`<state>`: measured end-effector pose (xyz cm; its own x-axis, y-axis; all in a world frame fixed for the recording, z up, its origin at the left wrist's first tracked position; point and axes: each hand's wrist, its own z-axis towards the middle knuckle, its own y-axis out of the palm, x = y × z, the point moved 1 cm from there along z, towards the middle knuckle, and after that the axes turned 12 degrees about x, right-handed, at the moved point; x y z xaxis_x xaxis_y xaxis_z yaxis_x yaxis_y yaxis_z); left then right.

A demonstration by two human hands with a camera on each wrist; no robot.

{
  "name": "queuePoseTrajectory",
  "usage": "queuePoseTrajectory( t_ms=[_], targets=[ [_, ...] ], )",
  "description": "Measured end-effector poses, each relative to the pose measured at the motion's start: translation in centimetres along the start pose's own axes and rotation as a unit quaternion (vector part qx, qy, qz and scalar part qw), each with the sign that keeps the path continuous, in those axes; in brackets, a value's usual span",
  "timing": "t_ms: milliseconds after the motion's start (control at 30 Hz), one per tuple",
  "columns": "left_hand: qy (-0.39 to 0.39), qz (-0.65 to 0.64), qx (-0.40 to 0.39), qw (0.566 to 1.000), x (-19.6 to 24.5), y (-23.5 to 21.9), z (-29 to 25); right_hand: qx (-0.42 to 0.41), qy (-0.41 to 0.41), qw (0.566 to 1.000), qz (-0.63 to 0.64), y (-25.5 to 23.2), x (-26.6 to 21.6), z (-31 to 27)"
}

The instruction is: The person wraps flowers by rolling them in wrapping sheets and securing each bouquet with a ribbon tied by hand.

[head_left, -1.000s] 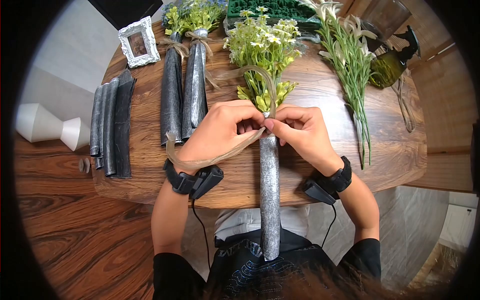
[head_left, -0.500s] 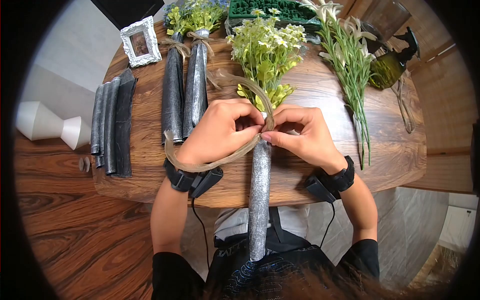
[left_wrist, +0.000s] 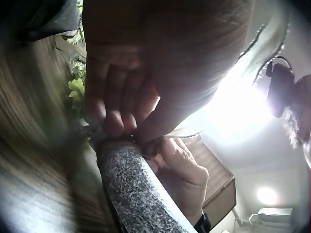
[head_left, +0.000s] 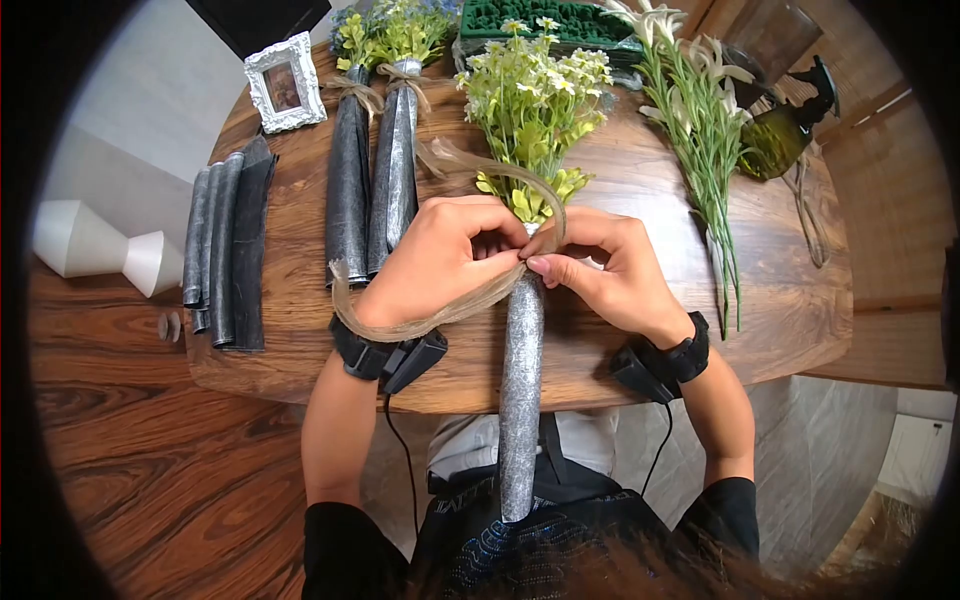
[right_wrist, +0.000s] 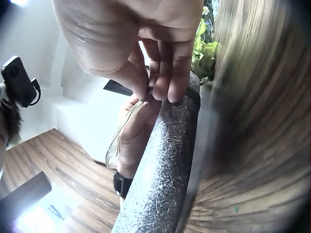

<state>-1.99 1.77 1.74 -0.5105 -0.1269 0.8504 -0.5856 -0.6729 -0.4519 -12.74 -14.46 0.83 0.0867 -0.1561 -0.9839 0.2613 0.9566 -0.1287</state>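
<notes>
A bouquet of small white flowers (head_left: 540,90) stands out of a silver-black paper wrap (head_left: 520,400), whose lower end reaches the person's lap. Both hands meet at the neck of the wrap. The left hand (head_left: 440,255) pinches the tan ribbon (head_left: 440,318) there, one length of it looping back over the left wrist. From the other side the right hand (head_left: 615,270) pinches the ribbon with thumb and forefinger, and another length arches above the fingers. In the right wrist view, fingertips (right_wrist: 170,94) touch the top of the wrap (right_wrist: 165,160). The knot itself is hidden.
Two wrapped bouquets (head_left: 348,190) lie left of the hands, beyond rolled dark paper sheets (head_left: 222,250). A white photo frame (head_left: 284,84) stands at the back left. White lilies (head_left: 705,150) and a green spray bottle (head_left: 780,135) are at the right; a green tray (head_left: 550,20) is behind.
The wrap's lower end has swung left and the flowers have shifted slightly right. The right fingers have changed their hold at the neck, and the upper ribbon loop has moved.
</notes>
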Motion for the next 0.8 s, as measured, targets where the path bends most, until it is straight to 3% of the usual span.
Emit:
queuePoseTrajectory(
  t_ms=[100, 200, 433, 500, 633, 733, 800],
  targets=[
    [0.009, -0.004, 0.005, 1.000, 0.00, -0.03, 0.07, -0.020, -0.066, 0.996, -0.060, -0.38, 0.17, 0.22],
    [0.043, 0.003, 0.015, 0.999, -0.19, 0.04, 0.10, -0.017, -0.034, 0.999, -0.033, -0.25, -0.36, 0.04],
    [0.005, -0.005, 0.012, 1.000, 0.31, -0.08, -0.03, -0.024, -0.137, 0.984, -0.111, -0.29, -0.05, 0.32],
    [0.016, 0.004, 0.017, 1.000, 0.30, -0.01, -0.03, 0.010, -0.176, 0.981, -0.086, -0.11, 0.09, 0.36],
    [0.016, 0.006, 0.021, 1.000, 0.46, 0.07, -0.22, 0.030, -0.138, 0.985, -0.100, -0.07, 0.12, 0.15],
    [0.017, 0.004, 0.032, 0.999, 0.54, 0.11, -0.28, 0.080, -0.164, 0.977, -0.112, 0.08, 0.41, 0.26],
    [0.008, -0.006, 0.009, 1.000, 0.73, 0.24, -0.21, 0.128, -0.140, 0.978, -0.082, 0.36, 0.40, 0.20]
  ],
)
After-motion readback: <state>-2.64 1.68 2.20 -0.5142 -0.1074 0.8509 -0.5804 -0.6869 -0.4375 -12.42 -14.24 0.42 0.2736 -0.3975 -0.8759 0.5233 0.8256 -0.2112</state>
